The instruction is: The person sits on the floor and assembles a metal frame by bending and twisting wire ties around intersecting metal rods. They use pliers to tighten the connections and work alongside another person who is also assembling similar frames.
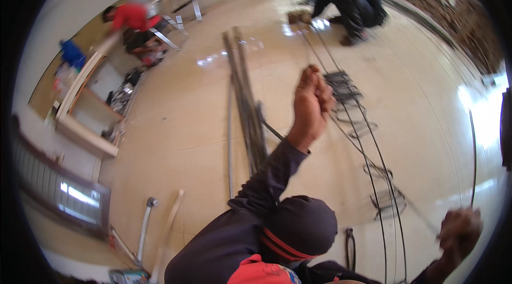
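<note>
My left hand (313,105) is raised at the centre, its fingers pinched together. What it grips, if anything, is too small to make out. At the lower right, my right hand (460,235) is closed and blurred by motion; a thin dark rod (473,156) runs up from it. Between the hands, long dark steel bars (375,188) stretch away over the floor. Square wire stirrups (341,86) are bunched on the bars beside my left hand, and several looser ones (388,204) sit nearer to me. A thin line slants across the bars between my hands.
A pliers-like tool (350,249) lies by my knee (301,225). Long metal lengths (245,97) lie left of my arm. A crouching person (349,4) is at the bars' far end; another in red (130,20) sits by a shelf unit (85,129). A folding chair (186,1) stands behind.
</note>
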Tool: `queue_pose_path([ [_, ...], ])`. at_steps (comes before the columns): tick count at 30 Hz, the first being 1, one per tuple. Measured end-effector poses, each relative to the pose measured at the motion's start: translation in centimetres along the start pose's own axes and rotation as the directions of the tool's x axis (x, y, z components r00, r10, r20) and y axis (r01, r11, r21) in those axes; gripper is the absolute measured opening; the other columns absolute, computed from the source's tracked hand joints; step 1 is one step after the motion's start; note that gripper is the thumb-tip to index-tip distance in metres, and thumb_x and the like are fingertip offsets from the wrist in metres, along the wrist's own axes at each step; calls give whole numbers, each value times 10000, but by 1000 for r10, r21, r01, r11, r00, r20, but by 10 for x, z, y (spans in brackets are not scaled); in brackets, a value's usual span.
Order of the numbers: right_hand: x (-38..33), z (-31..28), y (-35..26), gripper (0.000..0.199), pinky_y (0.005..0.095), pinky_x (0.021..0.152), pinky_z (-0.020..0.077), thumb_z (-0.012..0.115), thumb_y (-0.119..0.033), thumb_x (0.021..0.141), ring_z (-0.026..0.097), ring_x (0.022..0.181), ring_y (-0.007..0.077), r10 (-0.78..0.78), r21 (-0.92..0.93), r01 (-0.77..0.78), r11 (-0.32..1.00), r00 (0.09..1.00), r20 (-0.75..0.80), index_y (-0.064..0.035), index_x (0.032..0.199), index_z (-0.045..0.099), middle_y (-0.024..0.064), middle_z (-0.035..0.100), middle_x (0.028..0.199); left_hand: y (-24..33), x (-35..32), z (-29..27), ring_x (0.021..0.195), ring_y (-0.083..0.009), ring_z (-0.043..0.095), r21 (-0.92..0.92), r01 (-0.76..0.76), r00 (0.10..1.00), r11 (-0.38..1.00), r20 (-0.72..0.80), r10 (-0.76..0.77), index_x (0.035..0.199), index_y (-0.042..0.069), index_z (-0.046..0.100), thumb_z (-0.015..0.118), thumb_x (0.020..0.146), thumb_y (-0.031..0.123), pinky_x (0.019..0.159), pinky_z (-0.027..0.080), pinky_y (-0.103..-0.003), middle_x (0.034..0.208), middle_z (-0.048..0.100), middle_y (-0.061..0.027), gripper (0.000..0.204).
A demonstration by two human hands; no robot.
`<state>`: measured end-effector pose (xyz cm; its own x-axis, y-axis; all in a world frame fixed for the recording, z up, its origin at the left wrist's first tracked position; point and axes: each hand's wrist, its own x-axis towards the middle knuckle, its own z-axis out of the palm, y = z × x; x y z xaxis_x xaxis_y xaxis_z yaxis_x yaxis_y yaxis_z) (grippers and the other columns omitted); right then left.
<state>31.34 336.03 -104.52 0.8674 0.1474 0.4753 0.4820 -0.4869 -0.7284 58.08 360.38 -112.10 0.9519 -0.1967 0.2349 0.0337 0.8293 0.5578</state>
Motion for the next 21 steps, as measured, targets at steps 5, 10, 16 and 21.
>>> queue_pose_path([
  [5,15,15,25,158,202,477,329,570,-119,824,431,546,54,216,-96,-297,950,847,-485,14,888,626,36,571,737,-7,-8,-9,513,-43,223,231,25,998,973,-69,-9,1017,135,521,487,957,230,422,186,-195,650,266,58,118],
  [10,16,6,62,167,242,550,445,545,-58,875,531,569,94,364,-149,-434,889,864,-347,-35,999,654,72,636,714,-34,-15,-42,521,-46,244,320,161,986,934,-100,-136,1088,130,499,427,982,245,428,220,-201,681,279,50,172],
  [16,-62,78,155,326,435,652,513,503,-11,737,640,715,335,538,-452,-543,707,829,-154,-87,1022,640,155,647,746,-57,-42,-113,497,-42,238,423,243,935,873,-343,-94,1035,127,470,395,997,260,414,229,-205,641,259,53,157],
  [21,-95,149,150,306,438,708,499,536,-35,728,630,850,344,718,-359,-628,690,537,443,-71,1010,648,177,652,870,-75,-47,-93,492,-31,224,566,173,974,806,-219,-55,996,133,456,356,1011,267,400,210,-202,631,255,56,167],
])
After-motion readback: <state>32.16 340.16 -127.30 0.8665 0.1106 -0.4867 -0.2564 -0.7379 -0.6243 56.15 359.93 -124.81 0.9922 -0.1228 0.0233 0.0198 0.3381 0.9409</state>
